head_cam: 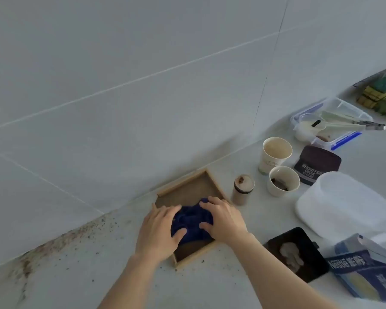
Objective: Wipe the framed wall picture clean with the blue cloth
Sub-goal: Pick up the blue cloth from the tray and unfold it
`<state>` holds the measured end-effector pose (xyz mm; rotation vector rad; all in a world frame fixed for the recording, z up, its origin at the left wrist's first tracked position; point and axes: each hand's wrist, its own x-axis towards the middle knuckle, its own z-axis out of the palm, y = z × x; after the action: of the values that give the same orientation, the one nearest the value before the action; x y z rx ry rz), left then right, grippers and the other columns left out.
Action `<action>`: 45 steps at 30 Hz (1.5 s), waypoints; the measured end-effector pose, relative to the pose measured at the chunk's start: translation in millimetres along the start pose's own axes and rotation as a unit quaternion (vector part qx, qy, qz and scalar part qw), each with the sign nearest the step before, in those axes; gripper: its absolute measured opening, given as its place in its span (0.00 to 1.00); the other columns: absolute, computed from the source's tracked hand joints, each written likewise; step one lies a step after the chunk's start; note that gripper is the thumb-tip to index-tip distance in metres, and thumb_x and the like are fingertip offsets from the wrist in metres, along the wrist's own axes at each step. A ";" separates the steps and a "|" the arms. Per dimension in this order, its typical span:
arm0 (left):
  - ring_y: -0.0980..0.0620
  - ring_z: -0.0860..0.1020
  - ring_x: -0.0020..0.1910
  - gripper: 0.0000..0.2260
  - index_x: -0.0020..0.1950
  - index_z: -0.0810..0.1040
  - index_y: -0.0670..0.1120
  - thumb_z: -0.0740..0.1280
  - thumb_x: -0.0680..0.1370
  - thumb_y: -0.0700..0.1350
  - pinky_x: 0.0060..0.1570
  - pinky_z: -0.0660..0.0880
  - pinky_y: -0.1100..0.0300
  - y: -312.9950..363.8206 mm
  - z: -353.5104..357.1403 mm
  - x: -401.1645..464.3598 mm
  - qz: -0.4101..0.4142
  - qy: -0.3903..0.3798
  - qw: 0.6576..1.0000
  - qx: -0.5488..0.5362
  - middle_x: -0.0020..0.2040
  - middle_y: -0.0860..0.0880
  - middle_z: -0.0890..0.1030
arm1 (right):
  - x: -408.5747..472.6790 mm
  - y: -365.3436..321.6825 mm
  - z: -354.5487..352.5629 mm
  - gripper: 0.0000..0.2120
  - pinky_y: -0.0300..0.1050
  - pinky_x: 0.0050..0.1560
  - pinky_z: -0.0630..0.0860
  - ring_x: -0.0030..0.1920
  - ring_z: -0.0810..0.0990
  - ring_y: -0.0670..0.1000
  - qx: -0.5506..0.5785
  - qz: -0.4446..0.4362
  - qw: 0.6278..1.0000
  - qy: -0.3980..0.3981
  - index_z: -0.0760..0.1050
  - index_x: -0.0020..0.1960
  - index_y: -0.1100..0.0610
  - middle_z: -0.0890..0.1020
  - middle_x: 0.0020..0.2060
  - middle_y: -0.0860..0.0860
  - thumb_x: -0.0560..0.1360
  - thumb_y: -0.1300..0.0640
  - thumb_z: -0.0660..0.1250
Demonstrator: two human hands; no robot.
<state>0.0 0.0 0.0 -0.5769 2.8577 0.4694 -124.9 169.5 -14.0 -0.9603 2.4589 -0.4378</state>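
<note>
The framed picture (188, 188) lies flat on the counter against the wall, a light wooden frame around a brown surface. A bunched dark blue cloth (192, 224) rests on its lower half. My left hand (159, 230) lies flat on the frame's left side, fingers and thumb touching the cloth. My right hand (223, 219) presses down on the cloth's right side, fingers curled over it. Both hands hide part of the frame's lower edge.
To the right stand a small capped jar (243, 189), two paper cups (275, 155) (283, 181), a cocoa tin (316, 165), a clear lidded box (330, 122), a white plastic container (345, 204), a black tray (296, 253) and a Nestle carton (363, 273). Brown specks dirty the counter's left.
</note>
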 end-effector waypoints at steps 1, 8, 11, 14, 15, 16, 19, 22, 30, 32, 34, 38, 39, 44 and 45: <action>0.52 0.67 0.80 0.31 0.82 0.62 0.58 0.66 0.81 0.62 0.80 0.62 0.53 -0.1 5.6 0.3 -0.003 -0.014 1.000 -0.001 0.79 0.57 0.70 | 0.3 0.9 3.6 0.32 0.56 0.70 0.76 0.76 0.71 0.57 0.002 0.001 1.000 -0.018 0.64 0.81 0.46 0.68 0.81 0.50 0.80 0.46 0.70; 0.51 0.74 0.72 0.29 0.80 0.65 0.59 0.70 0.81 0.55 0.74 0.68 0.55 1.3 35.8 2.9 -0.033 -0.024 0.998 0.051 0.70 0.57 0.79 | 2.3 11.1 20.2 0.26 0.51 0.61 0.79 0.67 0.74 0.55 -0.002 0.021 1.000 -0.006 0.70 0.77 0.48 0.76 0.69 0.51 0.81 0.57 0.70; 0.53 0.78 0.66 0.19 0.73 0.73 0.58 0.69 0.82 0.52 0.68 0.72 0.57 4.7 36.1 4.3 -0.043 -0.003 0.998 0.050 0.64 0.58 0.82 | 1.9 10.3 18.2 0.22 0.50 0.58 0.79 0.63 0.77 0.55 0.014 0.025 1.000 0.010 0.74 0.74 0.49 0.79 0.64 0.51 0.81 0.60 0.69; 0.54 0.80 0.60 0.11 0.66 0.79 0.57 0.67 0.83 0.50 0.61 0.75 0.59 3.9 31.4 5.3 -0.049 0.023 0.998 0.041 0.58 0.58 0.85 | -0.8 6.7 11.0 0.18 0.49 0.56 0.79 0.60 0.80 0.55 0.032 0.027 0.999 0.027 0.77 0.70 0.49 0.80 0.61 0.50 0.82 0.59 0.68; 0.54 0.80 0.58 0.10 0.64 0.80 0.57 0.67 0.83 0.50 0.59 0.75 0.60 2.9 28.3 4.8 -0.052 0.027 0.998 0.036 0.57 0.58 0.85 | -1.8 4.3 7.4 0.17 0.49 0.55 0.79 0.59 0.80 0.55 0.040 0.029 0.998 0.035 0.77 0.69 0.48 0.81 0.61 0.50 0.82 0.58 0.68; 0.54 0.80 0.57 0.08 0.62 0.81 0.57 0.67 0.83 0.50 0.57 0.74 0.61 1.3 24.1 4.4 -0.061 0.031 0.997 0.027 0.55 0.58 0.85 | -2.4 2.0 3.4 0.16 0.49 0.55 0.79 0.59 0.80 0.54 0.051 0.031 0.997 0.046 0.78 0.68 0.48 0.81 0.61 0.49 0.82 0.58 0.68; 0.54 0.80 0.57 0.07 0.59 0.79 0.59 0.70 0.82 0.51 0.51 0.72 0.63 -4.8 13.0 1.1 -0.071 0.047 0.996 -0.021 0.50 0.61 0.80 | -2.4 -11.2 -12.6 0.15 0.48 0.55 0.78 0.60 0.80 0.54 0.080 0.024 0.994 0.066 0.79 0.67 0.47 0.82 0.62 0.49 0.81 0.57 0.69; 0.54 0.78 0.64 0.21 0.70 0.74 0.60 0.73 0.78 0.57 0.60 0.75 0.60 -7.6 -1.9 -5.7 -0.064 0.041 0.995 -0.069 0.61 0.61 0.80 | -3.0 -34.2 -32.0 0.15 0.47 0.55 0.78 0.62 0.80 0.54 0.100 -0.008 0.992 0.070 0.79 0.66 0.47 0.83 0.63 0.49 0.81 0.58 0.69; 0.55 0.77 0.65 0.28 0.74 0.70 0.61 0.75 0.75 0.57 0.59 0.69 0.64 -10.8 -60.8 -32.0 -0.019 0.086 0.984 -0.158 0.65 0.61 0.79 | -26.5 -114.8 -83.3 0.15 0.54 0.59 0.83 0.57 0.83 0.52 0.164 -0.086 0.978 0.093 0.82 0.61 0.50 0.87 0.55 0.48 0.77 0.63 0.70; 0.56 0.80 0.59 0.20 0.67 0.73 0.62 0.73 0.77 0.52 0.52 0.71 0.66 -14.9 -78.9 -44.5 -0.024 0.115 0.972 -0.204 0.60 0.62 0.82 | -35.7 -134.3 -93.7 0.16 0.51 0.59 0.83 0.57 0.84 0.52 0.180 -0.093 0.973 0.109 0.81 0.63 0.49 0.87 0.57 0.49 0.78 0.62 0.71; 0.57 0.82 0.55 0.15 0.61 0.75 0.64 0.71 0.78 0.49 0.46 0.71 0.68 -22.5 -99.3 -59.7 -0.026 0.141 0.963 -0.227 0.56 0.63 0.83 | -46.1 -154.0 -102.8 0.16 0.50 0.58 0.83 0.55 0.84 0.52 0.203 -0.097 0.967 0.123 0.81 0.63 0.48 0.87 0.55 0.50 0.78 0.60 0.72; 0.58 0.83 0.48 0.12 0.56 0.76 0.64 0.69 0.79 0.47 0.45 0.77 0.62 -43.0 -146.9 -98.9 -0.017 0.181 0.955 -0.232 0.49 0.64 0.85 | -65.6 -194.9 -118.1 0.13 0.49 0.55 0.84 0.52 0.85 0.52 0.208 -0.114 0.960 0.149 0.82 0.60 0.49 0.87 0.52 0.51 0.76 0.59 0.75; 0.59 0.83 0.46 0.11 0.57 0.76 0.64 0.69 0.79 0.47 0.45 0.77 0.63 -49.7 -158.5 -109.0 -0.013 0.193 0.954 -0.229 0.48 0.64 0.85 | -69.6 -205.3 -121.2 0.13 0.49 0.55 0.84 0.51 0.85 0.51 0.200 -0.118 0.960 0.156 0.83 0.59 0.49 0.88 0.51 0.51 0.76 0.59 0.75; 0.59 0.83 0.43 0.10 0.56 0.75 0.63 0.69 0.80 0.48 0.42 0.74 0.68 -86.5 -215.2 -157.7 0.000 0.236 0.950 -0.206 0.49 0.64 0.84 | -85.9 -261.0 -133.5 0.10 0.49 0.57 0.83 0.49 0.85 0.50 0.165 -0.153 0.957 0.182 0.85 0.57 0.49 0.89 0.48 0.47 0.76 0.57 0.74; 0.60 0.82 0.44 0.10 0.55 0.74 0.63 0.69 0.80 0.48 0.43 0.74 0.67 -93.4 -226.4 -167.0 0.001 0.247 0.948 -0.201 0.49 0.64 0.84 | -88.5 -271.8 -135.4 0.09 0.48 0.56 0.83 0.49 0.85 0.49 0.159 -0.159 0.957 0.184 0.85 0.56 0.48 0.89 0.47 0.46 0.77 0.57 0.74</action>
<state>162.0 -101.3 226.6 -0.8648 3.2433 1.0607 11.4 56.3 248.0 -1.2210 2.4356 -1.1795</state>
